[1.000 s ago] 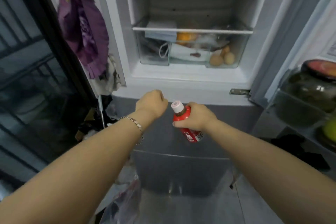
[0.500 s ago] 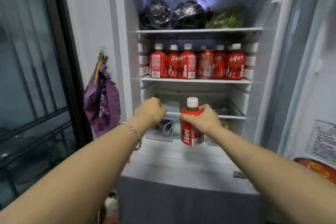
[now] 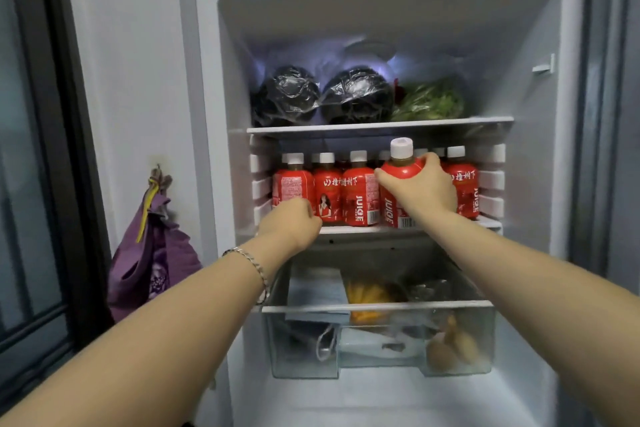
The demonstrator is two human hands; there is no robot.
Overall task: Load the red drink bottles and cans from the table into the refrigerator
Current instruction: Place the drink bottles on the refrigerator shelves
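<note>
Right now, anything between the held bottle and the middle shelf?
Yes. The red bottles already on the middle shelf fill its front row, right behind the held bottle in the right hand; no open slot shows there.

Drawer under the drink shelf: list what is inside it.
The drawer holds a blue-grey flat pack, orange produce, a clear bag and brown round items. What lies beneath and behind them is covered.

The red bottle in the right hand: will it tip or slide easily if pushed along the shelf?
The bottle is tall and narrow, so a push near its cap may tip it. It looks full to the neck, so probably heavy for its size. The glossy label may slip in the grip of the right hand.
</note>
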